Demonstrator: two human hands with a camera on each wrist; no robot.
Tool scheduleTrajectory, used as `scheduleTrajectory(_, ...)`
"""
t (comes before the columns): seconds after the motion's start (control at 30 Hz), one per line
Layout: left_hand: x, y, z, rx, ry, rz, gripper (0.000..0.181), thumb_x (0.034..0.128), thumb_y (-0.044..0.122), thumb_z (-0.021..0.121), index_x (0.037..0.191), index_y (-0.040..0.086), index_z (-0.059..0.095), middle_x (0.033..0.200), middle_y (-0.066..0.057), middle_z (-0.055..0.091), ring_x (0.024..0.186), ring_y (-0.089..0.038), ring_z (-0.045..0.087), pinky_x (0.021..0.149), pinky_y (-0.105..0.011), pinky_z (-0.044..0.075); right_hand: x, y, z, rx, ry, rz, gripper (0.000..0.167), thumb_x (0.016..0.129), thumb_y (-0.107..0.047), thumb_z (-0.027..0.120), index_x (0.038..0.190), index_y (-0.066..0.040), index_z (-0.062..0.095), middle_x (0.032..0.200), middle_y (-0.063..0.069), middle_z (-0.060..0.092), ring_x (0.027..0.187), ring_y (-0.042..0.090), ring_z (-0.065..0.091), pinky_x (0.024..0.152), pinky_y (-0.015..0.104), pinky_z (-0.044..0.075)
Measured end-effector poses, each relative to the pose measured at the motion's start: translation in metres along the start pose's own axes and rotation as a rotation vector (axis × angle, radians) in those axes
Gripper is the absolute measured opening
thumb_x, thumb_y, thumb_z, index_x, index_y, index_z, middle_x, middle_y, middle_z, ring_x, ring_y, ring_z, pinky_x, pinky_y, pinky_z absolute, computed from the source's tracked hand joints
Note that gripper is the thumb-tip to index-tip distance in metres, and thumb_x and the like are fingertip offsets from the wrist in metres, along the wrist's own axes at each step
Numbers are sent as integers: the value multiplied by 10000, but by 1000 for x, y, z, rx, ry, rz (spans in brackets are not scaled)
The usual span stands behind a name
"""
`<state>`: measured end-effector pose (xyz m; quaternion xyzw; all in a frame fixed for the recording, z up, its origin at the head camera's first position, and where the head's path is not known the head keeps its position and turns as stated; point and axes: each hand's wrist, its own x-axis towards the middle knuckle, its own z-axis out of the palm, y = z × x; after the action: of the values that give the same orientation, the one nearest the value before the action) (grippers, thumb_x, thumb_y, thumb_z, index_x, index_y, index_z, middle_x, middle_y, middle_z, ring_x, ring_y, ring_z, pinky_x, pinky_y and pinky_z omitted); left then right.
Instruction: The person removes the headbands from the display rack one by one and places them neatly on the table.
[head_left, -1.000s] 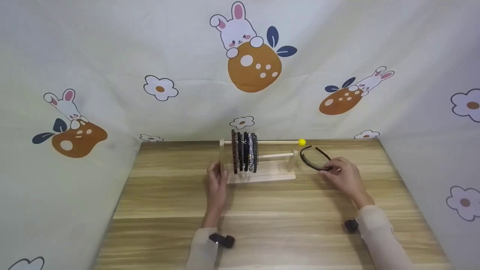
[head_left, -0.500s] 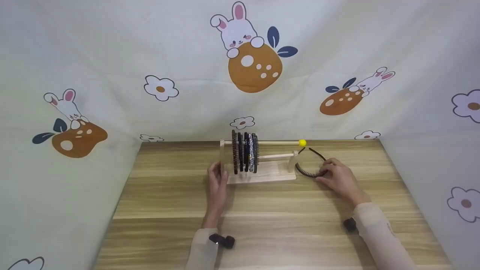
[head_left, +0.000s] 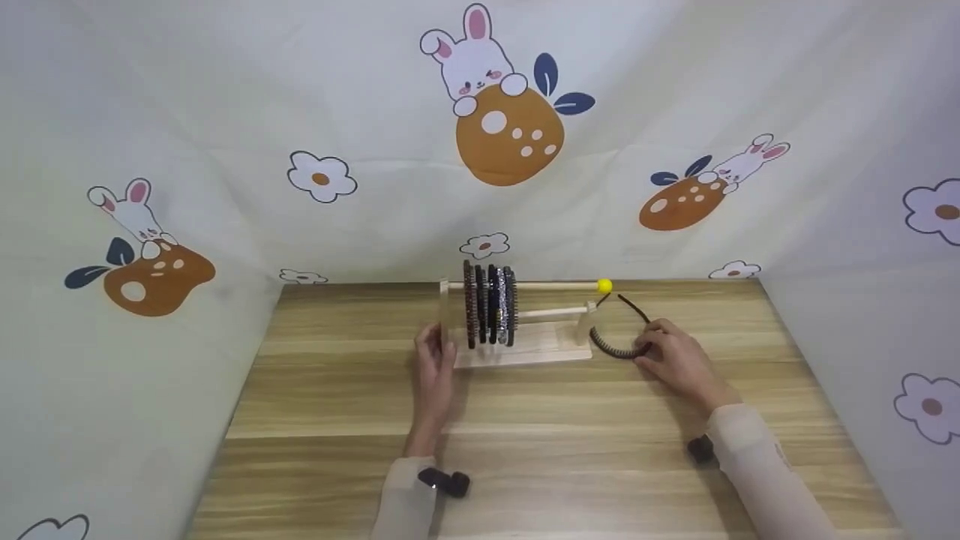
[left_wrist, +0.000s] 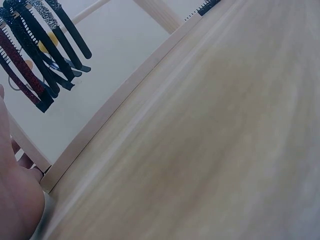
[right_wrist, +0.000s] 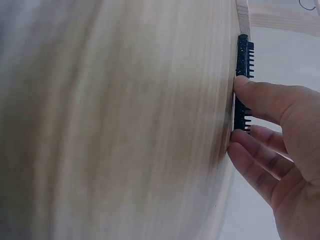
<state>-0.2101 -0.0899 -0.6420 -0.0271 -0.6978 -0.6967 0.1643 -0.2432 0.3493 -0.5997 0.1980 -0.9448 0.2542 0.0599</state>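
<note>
A wooden rack (head_left: 525, 358) stands near the table's back edge, with several dark and glittery headbands (head_left: 491, 307) hung side by side on its left half. My left hand (head_left: 435, 371) grips the rack's left upright; in the left wrist view that hand (left_wrist: 17, 185) is at the frame's end. My right hand (head_left: 681, 364) holds a black toothed headband (head_left: 616, 352) beside the rack's right end, its two tips pointing to the back. In the right wrist view, thumb and fingers of the hand (right_wrist: 285, 130) are on the headband (right_wrist: 242, 55), which lies low at the table surface.
The upper rod ends in a yellow ball (head_left: 604, 286) at the right; a lower rod (head_left: 555, 311) runs in front of it. Wood-grain table (head_left: 525, 435) extends towards me. A patterned cloth (head_left: 375, 225) rises behind the table and at both sides.
My right hand has moved slightly left and brought the black headband down and left, close to the rack's right end. My left hand and the rack have stayed in place.
</note>
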Motion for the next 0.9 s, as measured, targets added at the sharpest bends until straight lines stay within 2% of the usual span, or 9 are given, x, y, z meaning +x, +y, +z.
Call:
scheduleTrajectory(0.27, -1, 1, 0, -3, 2, -14, 406, 1181, 155, 513, 1560, 66, 398, 1650, -291, 463, 1559, -466, 444, 1349, -574, 318, -3, -6, -5, -68, -5, 10, 398, 884, -89, 927, 1249, -29, 779, 1430, 218, 647, 1181, 482, 714, 1015, 717, 596)
scheduleTrajectory(0.4, -3, 0, 0, -11, -1, -9, 410, 1182, 167, 511, 1562, 72, 390, 1641, -286, 467, 1557, -470, 443, 1350, -585, 307, -2, -18, -8, -83, 44, 21, 389, 914, -119, 914, 1274, -46, 785, 1452, 204, 648, 1113, 446, 749, 942, 705, 625)
scheduleTrajectory(0.53, -2, -5, 0, -46, -7, 19, 415, 1182, 207, 521, 1561, 103, 390, 1639, -301, 443, 1588, -467, 394, 1374, -546, 261, 1, -32, -9, -87, 157, 3, 347, 905, -105, 923, 1226, -64, 801, 1384, 166, 678, 941, 313, 787, 757, 595, 660)
scheduleTrajectory(0.67, -1, -6, 0, -39, 5, 23, 410, 1177, 223, 535, 1553, 126, 404, 1633, -323, 437, 1590, -480, 383, 1378, -551, 246, 3, -47, -6, -103, 309, -27, 332, 877, -58, 930, 1183, -68, 801, 1295, 143, 695, 784, 223, 758, 563, 444, 590)
scheduleTrajectory(0.77, 0, -1, 1, -28, 9, -8, 414, 1174, 188, 528, 1554, 96, 391, 1645, -324, 431, 1588, -480, 386, 1376, -571, 247, 6, -59, -4, -97, 430, -57, 321, 870, -9, 913, 1167, -55, 801, 1217, 138, 709, 709, 190, 720, 518, 359, 524)
scheduleTrajectory(0.9, 1, -1, 1, -24, 6, -28, 414, 1174, 156, 523, 1557, 76, 388, 1652, -287, 447, 1586, -451, 404, 1376, -551, 262, 10, -76, 1, -60, 551, -86, 285, 885, 23, 883, 1151, -42, 803, 1141, 132, 723, 671, 169, 697, 515, 277, 510)
